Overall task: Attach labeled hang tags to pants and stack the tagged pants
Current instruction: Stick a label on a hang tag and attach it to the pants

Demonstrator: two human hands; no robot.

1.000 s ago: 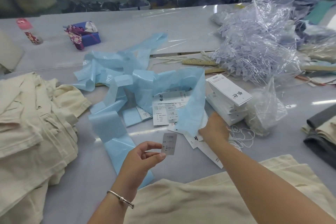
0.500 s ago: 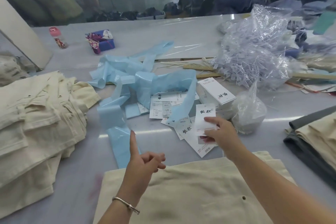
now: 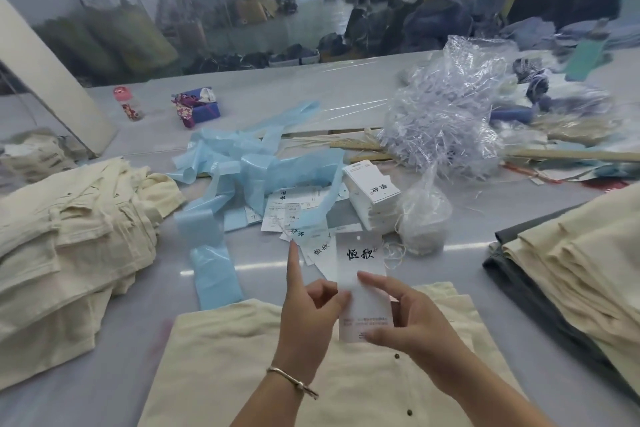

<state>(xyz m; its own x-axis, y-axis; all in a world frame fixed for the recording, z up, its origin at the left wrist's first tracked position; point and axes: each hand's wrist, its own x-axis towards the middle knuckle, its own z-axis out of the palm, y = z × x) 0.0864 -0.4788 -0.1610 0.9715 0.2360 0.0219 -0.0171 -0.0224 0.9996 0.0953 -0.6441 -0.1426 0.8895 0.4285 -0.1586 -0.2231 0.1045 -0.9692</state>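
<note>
Broadly, a pale grey glossy tabletop [image 3: 346,94] fills a big warehouse room with clothing heaps behind. Over cream pants [image 3: 242,374] lying at the near edge, both hands hold up a white hang tag [image 3: 362,274] printed with two black Chinese characters; small lines lower down are unreadable. The left hand [image 3: 304,319] pinches its left edge, index finger raised; the right hand [image 3: 412,319] pinches its right side. More tags [image 3: 294,211] and blue plastic strips [image 3: 242,166] lie beyond.

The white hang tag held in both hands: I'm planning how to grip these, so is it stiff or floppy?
Probably fairly stiff: the white hang tag stands flat above the hands, unsupported. Likely light, since the right hand pinches it easily. Its smooth face may slip.
</note>
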